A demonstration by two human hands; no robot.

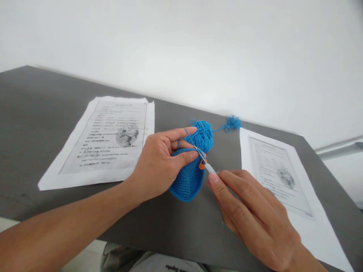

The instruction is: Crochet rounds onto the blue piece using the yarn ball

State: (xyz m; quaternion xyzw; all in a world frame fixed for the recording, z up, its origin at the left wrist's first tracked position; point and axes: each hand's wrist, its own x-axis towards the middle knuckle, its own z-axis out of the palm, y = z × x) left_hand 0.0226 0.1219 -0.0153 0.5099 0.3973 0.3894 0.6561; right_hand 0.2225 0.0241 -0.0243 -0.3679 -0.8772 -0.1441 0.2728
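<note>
Left hand: wound with strand, likely for tension; clamped on crochet.
Right hand: clamped on hook, apparently to steer its tip.
Crochet: seven o'clock from yarn, presumably shortening the feed.

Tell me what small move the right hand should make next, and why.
Perhaps the right hand should ease the crochet hook back, catching the blue strand: the hook's tip appears to meet that strand beside the crocheted piece, while the left hand holds both piece and strand.
</note>
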